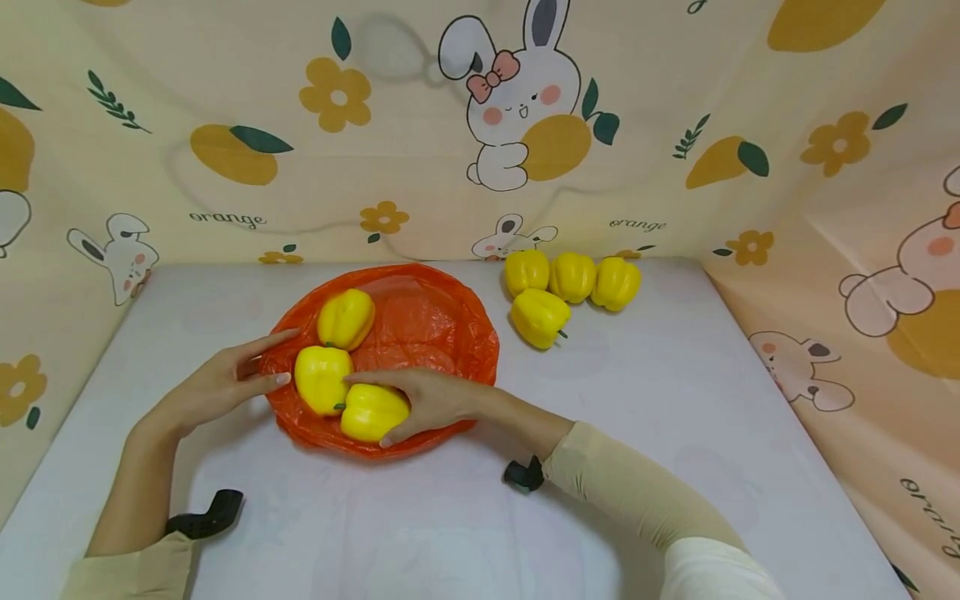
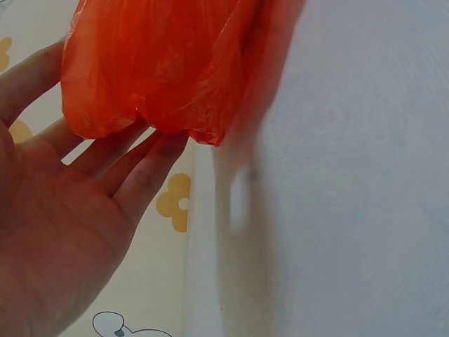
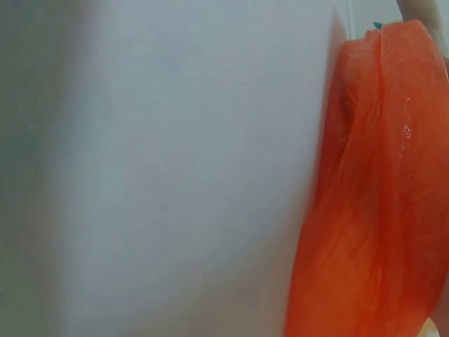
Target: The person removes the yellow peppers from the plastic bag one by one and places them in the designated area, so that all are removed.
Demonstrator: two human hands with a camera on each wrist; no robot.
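Gripped near the front rim of a red plastic bag (image 1: 420,308), on a white tabletop (image 1: 360,533): a yellow bell pepper (image 1: 372,414), clasped in the right hand (image 1: 435,400) with fingers curved over the far side and thumb against the near side. Just beside it, inside the bag, a middle pepper (image 1: 324,381) and, beyond that, a far pepper (image 1: 347,319). Outside, to the right of the bag, four loose peppers (image 1: 567,287) in a tight cluster. At the bag's left edge, the left hand (image 1: 217,383), fingers extended and spread against the outer plastic in the left wrist view, seemingly supporting rather than clutching. Hidden from the right wrist view, the grip itself.

Apparently a matter of settling the clasped pepper in place. Best handled by its broad body, not by the short stem. Lower fully onto the base of the bag before loosening, then ease the thumb away first to avoid rolling the pepper into the middle one. Brace the left wall lightly, without pulling the thin plastic. Lift the fingers straight up, clear of the rim, for fear of dragging the plastic along.
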